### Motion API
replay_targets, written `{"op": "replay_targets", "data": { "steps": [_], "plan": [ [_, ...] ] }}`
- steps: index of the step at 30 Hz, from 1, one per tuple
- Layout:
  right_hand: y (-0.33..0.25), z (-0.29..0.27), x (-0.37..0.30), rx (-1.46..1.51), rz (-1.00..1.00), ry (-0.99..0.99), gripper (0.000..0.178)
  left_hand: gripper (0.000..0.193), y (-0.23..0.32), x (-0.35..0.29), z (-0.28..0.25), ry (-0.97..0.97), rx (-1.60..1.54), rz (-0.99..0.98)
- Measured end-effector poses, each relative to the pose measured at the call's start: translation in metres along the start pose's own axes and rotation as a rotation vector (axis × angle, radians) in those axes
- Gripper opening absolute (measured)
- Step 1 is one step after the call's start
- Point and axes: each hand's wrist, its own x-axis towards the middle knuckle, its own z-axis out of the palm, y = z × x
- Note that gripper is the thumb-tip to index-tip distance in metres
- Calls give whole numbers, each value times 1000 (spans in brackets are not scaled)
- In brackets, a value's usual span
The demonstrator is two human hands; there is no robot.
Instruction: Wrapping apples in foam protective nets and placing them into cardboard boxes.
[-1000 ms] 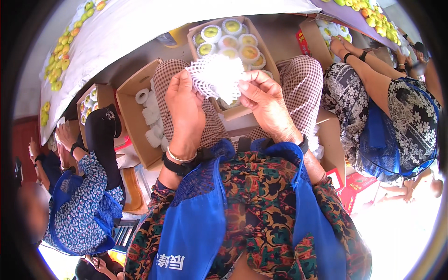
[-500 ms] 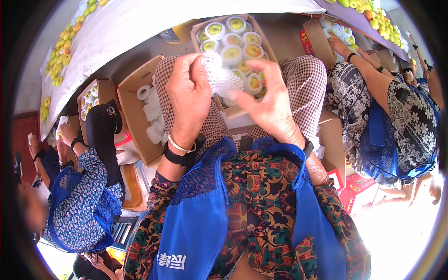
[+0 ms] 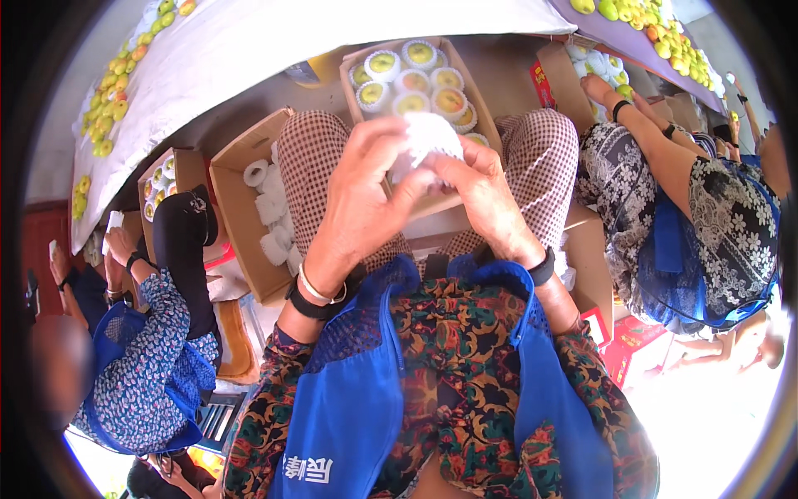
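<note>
Between my hands is a white foam net sleeve, bunched into a rounded shape; whether a fruit sits inside it cannot be seen. The fingers of my left hand curl round its left side. My right hand closes on its lower right side, thumb pressed against the foam. Just beyond them, between my knees, an open cardboard box holds several yellow-green apples with a red blush, each in its own white foam net. My hands hide the near part of this box.
Left of my knee, a cardboard box contains loose foam nets. A white-covered table with apples along it stands ahead. Co-workers sit close by on the left and right, with boxes beside them.
My right hand, apart from the foam net before, has come onto it. The net was stretched out from my left hand and now looks rounder. Both hands are closer together.
</note>
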Motion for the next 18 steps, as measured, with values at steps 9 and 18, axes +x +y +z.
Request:
{"op": "replay_targets", "data": {
  "steps": [9, 18],
  "plan": [
    [8, -24, 1, 593, 177, -94, 26, 26, -12, 3, -27, 216, -344, -302],
    [17, -24, 0, 463, 238, -240, 20, 14, -31, 2, -30, 82, -398, -47]
  ]
}}
